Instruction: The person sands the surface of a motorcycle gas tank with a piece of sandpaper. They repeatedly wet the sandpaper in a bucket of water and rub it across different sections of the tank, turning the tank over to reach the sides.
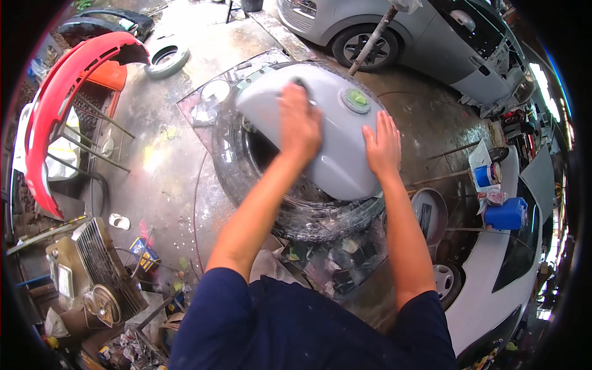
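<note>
A grey motorcycle fuel tank (340, 157) lies tilted on a worn black tire (296, 225). Green tape covers the filler opening (356, 98) on its upper right. Over the tank's left part is my left hand (299, 123), blurred by motion, its fingers closed together. Something small and dark shows at those fingertips, too smeared to name. Flat against the tank's right side rests my right hand (383, 145), fingers stretched out and thumb apart, steadying nothing else.
A red bumper (46, 117) stands on a metal rack at the left. Grey car (425, 46) is at the back right, a white car (481, 296) at the near right. A blue jug (505, 214) sits at the right; a radiator-like grille (108, 262) lies near left.
</note>
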A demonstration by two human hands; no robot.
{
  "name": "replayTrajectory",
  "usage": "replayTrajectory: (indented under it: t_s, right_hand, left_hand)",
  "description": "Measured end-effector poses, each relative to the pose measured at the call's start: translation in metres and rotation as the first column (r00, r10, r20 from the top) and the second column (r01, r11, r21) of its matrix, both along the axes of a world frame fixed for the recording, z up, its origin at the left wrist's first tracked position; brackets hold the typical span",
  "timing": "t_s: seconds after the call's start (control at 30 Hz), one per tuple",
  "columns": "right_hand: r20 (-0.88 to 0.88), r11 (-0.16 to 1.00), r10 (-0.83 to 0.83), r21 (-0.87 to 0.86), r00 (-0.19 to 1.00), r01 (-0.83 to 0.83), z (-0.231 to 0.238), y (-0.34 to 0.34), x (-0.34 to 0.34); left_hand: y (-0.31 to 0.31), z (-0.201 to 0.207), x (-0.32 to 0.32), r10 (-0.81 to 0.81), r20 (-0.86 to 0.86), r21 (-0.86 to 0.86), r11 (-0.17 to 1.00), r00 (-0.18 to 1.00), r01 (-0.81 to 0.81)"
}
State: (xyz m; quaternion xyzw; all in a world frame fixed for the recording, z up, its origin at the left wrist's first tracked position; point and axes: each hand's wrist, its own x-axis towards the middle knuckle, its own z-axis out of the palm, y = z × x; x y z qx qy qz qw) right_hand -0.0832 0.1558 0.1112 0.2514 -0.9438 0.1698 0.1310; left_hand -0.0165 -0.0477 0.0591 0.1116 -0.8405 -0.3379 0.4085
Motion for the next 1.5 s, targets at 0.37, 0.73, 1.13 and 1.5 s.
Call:
replayTrajectory:
  t_s: [0.37, 0.73, 1.13, 1.5]
  right_hand:
    - [0.003, 1.000, 0.011, -0.002, 1.000, -0.011, 0.005, -0.010, 0.005]
    - [-0.003, 1.000, 0.023, -0.013, 1.000, -0.023, 0.004, -0.007, 0.005]
    - [-0.010, 1.000, 0.023, -0.019, 1.000, -0.024, 0.003, -0.005, 0.004]
    - [-0.015, 0.996, -0.025, -0.080, 1.000, 0.024, 0.000, 0.006, 0.001]
  left_hand:
    - [-0.054, -0.017, -0.016, 0.347, 0.146, 0.413, 0.830, 0.927, -0.375]
    - [-0.050, -0.035, 0.001, 0.307, 0.172, 0.658, 0.672, 0.936, -0.341]
    - [-0.059, -0.052, -0.002, 0.284, 0.153, 0.651, 0.692, 0.946, -0.313]
    - [0.084, -0.050, 0.102, 0.046, -0.257, 0.934, -0.245, 0.965, 0.261]
